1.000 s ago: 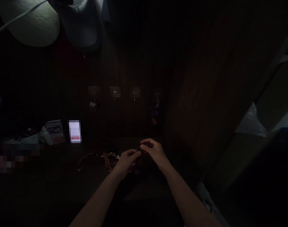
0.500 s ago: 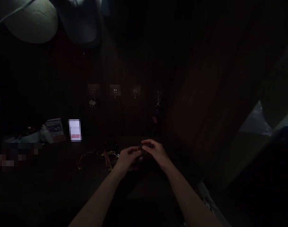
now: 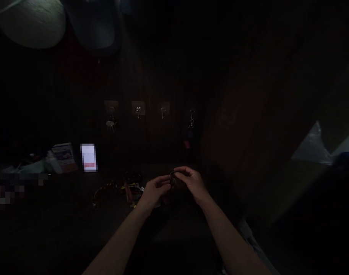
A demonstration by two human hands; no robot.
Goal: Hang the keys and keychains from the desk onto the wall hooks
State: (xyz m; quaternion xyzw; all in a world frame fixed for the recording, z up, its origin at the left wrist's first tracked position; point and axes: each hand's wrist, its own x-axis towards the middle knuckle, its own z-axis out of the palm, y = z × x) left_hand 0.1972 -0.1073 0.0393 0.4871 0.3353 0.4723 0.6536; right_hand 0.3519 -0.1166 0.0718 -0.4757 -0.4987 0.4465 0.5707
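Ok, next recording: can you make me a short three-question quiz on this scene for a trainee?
1. Open: what curved object shows between the fingertips of the left hand and the right hand?
2. True or false: in the picture, the bright rectangle is to the right of the box.
3. Choose: which colours show on the bundle hanging from the rightmost hook? A) yellow and green; B) blue and red; C) white and orange.

Key: 1, a thin ring, though dim light hides details. 2, true. 3, B.
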